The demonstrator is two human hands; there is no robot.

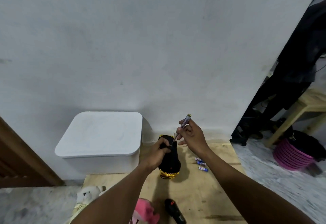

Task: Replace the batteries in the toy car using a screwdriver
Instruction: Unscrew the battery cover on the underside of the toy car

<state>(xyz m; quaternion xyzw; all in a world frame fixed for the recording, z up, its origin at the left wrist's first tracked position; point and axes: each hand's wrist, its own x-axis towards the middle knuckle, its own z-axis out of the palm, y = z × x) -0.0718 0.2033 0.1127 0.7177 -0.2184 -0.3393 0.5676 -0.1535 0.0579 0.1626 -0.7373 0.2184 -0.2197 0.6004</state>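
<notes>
A black and gold toy car [170, 162] lies upside down on the wooden board [199, 193]. My left hand [158, 153] grips its far end and holds it steady. A screwdriver [181, 126] with a clear handle and brass cap is pinched in my right hand [191, 133]; its tip touches the car's black underside near my left fingers. Three blue and white batteries [201, 163] lie on the board just right of the car.
A white lidded box [100, 135] stands left of the car against the wall. A black remote [174, 211], a pink plush toy [144, 211] and a white teddy [88, 195] lie near the front. A pink basket [291, 155] and wooden stool [296, 116] are at the right.
</notes>
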